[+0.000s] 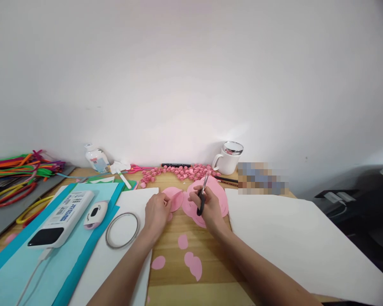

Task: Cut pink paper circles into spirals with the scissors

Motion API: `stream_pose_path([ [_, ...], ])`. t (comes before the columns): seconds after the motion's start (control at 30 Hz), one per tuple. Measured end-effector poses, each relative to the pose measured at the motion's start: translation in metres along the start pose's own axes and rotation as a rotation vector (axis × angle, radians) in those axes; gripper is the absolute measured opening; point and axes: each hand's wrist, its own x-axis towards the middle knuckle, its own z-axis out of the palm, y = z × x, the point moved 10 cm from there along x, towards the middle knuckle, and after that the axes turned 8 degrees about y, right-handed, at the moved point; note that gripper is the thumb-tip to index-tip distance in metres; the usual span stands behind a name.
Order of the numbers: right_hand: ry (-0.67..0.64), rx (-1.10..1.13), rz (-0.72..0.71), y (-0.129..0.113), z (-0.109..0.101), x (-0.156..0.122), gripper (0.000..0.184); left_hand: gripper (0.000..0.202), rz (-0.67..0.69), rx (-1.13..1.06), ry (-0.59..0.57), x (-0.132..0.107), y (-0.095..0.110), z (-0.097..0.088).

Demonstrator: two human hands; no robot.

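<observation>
The head view shows the left hand (158,212) with its fingertips drawn together on the near-left edge of a pink paper circle (178,204); the knuckles cover that edge, so the exact grip of the thumb cannot be made out. The circle, with a crease or raised flap across it, lies just beyond and to the right of those fingers, over the wooden table (169,293). The right hand (212,208) has its fingers curled around scissors (200,206), whose dark handles are partly hidden in the grip; the blades point up and away, too small to tell whether they are parted. Under and behind this hand lies a stack of pink circles (221,191), its middle covered, so the sheets cannot be counted. Both forearms are cut off by the bottom edge. Nearer lie loose pink cutouts (183,242), two of them overlapping. Along the wall, small pink curls (191,172) crowd together, merging too closely to separate, near a white mug (230,161). Right of the mug, one patch is pixelated beyond reading. The left edge crops a bundle of coloured stems (22,168), and the right edge cuts off a dark shape (367,212).
</observation>
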Motion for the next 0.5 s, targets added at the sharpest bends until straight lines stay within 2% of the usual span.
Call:
stream_pose_path([
  [0.1,-0.085,0.019,0.004,0.007,0.007,-0.001,0.032,0.011,0.034,-0.187,0.272,-0.002,0.009,-0.029],
  [0.17,-0.126,0.048,0.023,0.010,0.012,-0.002,0.036,0.010,0.018,-0.425,0.341,-0.006,0.012,-0.039],
  [0.23,-0.113,0.065,0.034,0.009,0.011,-0.003,0.037,0.012,-0.059,-0.640,0.254,-0.007,0.014,-0.031],
  [0.3,-0.050,0.084,0.030,0.004,0.005,-0.002,0.036,0.014,-0.097,-0.757,0.139,-0.009,0.020,-0.020],
  [0.4,0.047,0.121,0.038,-0.001,-0.005,-0.002,0.037,0.017,-0.102,-0.742,0.031,-0.011,0.027,-0.009],
  [0.5,0.074,0.112,0.042,-0.003,-0.010,0.000,0.040,0.019,-0.147,-0.703,-0.034,-0.011,0.025,-0.001],
])
